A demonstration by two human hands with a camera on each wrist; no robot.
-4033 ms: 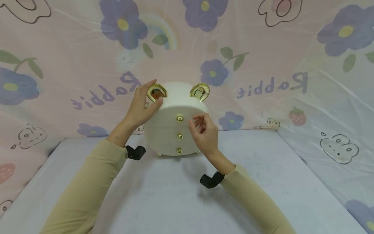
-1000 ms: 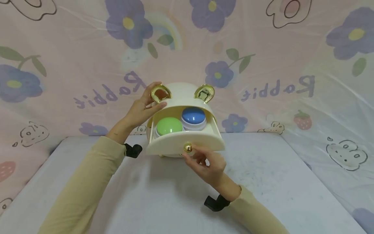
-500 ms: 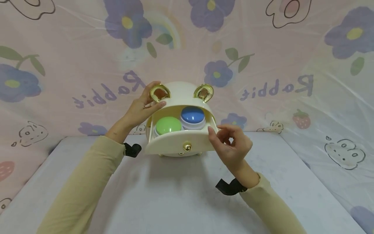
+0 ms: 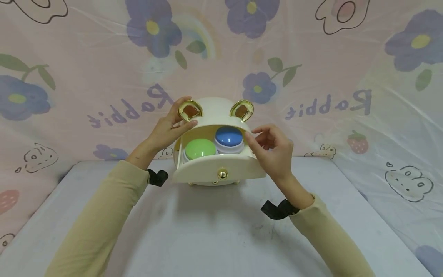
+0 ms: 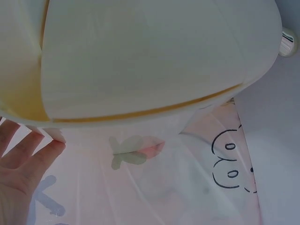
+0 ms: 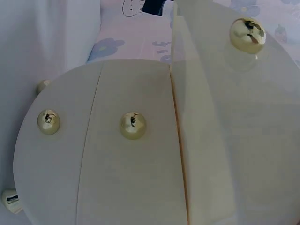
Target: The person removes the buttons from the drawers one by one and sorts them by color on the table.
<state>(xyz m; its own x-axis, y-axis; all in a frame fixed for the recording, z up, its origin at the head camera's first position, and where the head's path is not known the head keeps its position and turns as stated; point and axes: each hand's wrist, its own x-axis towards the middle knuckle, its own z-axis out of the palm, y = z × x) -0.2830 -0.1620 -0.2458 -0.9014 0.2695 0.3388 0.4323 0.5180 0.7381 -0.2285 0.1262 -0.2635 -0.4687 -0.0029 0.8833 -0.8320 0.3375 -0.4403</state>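
A white mini drawer cabinet [image 4: 215, 107] with gold-rimmed ears stands on the table. Its top drawer [image 4: 197, 171] is pulled out, with a gold knob [image 4: 222, 174] in front. Inside sit two round pots, one with a green lid [image 4: 200, 148], the other with a blue lid [image 4: 229, 135]. My left hand [image 4: 166, 130] grips the cabinet round its left ear, thumb in front; the left wrist view shows its fingers [image 5: 35, 157] against the casing. By the drawer's right edge is my right hand [image 4: 275, 152], loosely bent and holding nothing; the right wrist view does not show it.
Two lower drawers with gold knobs [image 6: 133, 125] are closed in the right wrist view. Small gold feet [image 6: 11, 200] carry the cabinet. The white tabletop [image 4: 207, 231] meets a patterned cloth backdrop [image 4: 221, 69] behind and at the sides.
The top drawer, closed at first, came out with my right hand at its knob. That hand then let go and moved right and up beside the drawer. My left hand has stayed on the ear.
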